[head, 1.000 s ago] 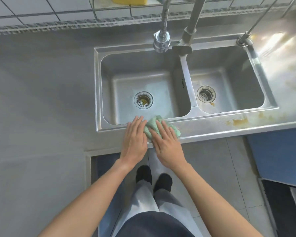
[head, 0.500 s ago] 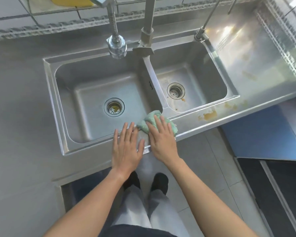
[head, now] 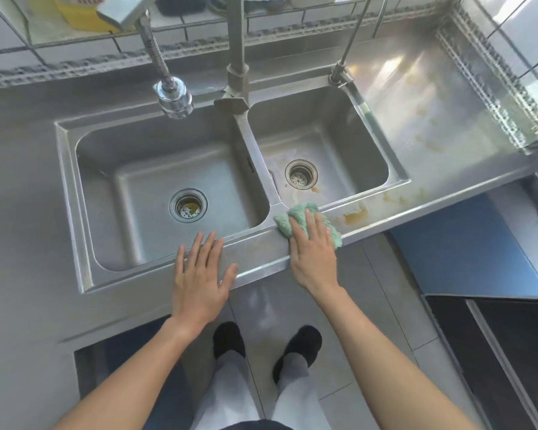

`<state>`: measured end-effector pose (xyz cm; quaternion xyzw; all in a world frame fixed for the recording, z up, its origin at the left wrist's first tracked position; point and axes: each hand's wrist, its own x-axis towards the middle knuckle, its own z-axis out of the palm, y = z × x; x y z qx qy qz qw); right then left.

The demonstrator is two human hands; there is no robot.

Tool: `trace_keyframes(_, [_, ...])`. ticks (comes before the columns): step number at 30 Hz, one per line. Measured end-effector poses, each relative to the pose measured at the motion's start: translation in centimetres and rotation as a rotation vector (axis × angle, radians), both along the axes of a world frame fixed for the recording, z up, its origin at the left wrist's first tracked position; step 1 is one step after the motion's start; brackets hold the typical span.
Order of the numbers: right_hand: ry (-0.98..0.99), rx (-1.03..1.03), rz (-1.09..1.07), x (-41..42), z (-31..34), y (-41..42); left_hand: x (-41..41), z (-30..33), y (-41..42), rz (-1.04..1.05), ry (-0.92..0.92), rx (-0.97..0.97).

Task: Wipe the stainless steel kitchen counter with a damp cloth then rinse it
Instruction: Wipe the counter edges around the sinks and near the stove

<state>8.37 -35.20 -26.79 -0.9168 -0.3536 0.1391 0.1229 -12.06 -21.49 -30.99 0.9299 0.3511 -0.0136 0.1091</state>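
A green cloth [head: 298, 216] lies on the front rim of the stainless steel counter [head: 441, 125], just below the divider between the two sink basins. My right hand [head: 312, 252] presses flat on the cloth, fingers together and pointing away from me. My left hand [head: 201, 279] rests flat on the front rim [head: 258, 256] below the left basin [head: 156, 181], fingers spread, holding nothing. Yellow-brown stains [head: 356, 216] mark the rim just right of the cloth, and more spots dot the counter to the right of the right basin [head: 333, 141].
A flexible spray faucet head [head: 174, 99] hangs over the left basin's back edge, and an upright post [head: 237, 57] stands at the divider. A thin tap [head: 340, 77] stands at the right basin's corner. Tiled wall and shelf lie behind; my feet [head: 266, 346] stand on grey floor tiles below.
My right hand has slid the cloth rightward along the front rim toward the stains. My left hand stayed on the rim, so the hands are now apart. The view shifted right.
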Motion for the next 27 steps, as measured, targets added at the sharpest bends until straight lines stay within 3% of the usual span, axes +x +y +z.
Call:
trace_keyframes(4, [0.029,0.028,0.320,-3.6,-0.4,-0.3,1.2,1.0,-0.7,0.030,-0.016,-0.066])
trace_keyframes(7, [0.054,0.038,0.461,-1.5,0.0,-4.4,4.2,2.2,-2.0,0.001,-0.072,-0.123])
trace_keyframes(12, [0.013,0.012,0.301,6.5,0.3,-9.8,10.6,2.7,-5.1,-0.058,-0.154,-0.197])
trace_keyframes(16, [-0.022,0.028,0.083,8.4,-0.4,-5.9,14.6,1.8,-7.7,0.032,-0.159,-0.151])
trace_keyframes(19, [0.004,0.075,0.167,6.2,-0.9,-3.2,16.2,1.1,-8.6,0.185,-0.148,-0.116])
trace_keyframes(23, [0.035,0.091,0.347,6.8,-0.7,-7.1,17.2,0.6,-8.7,0.190,-0.178,-0.096])
trace_keyframes(27, [0.005,0.037,0.300,12.1,-0.3,-12.2,18.0,0.2,-8.8,0.254,-0.166,-0.043])
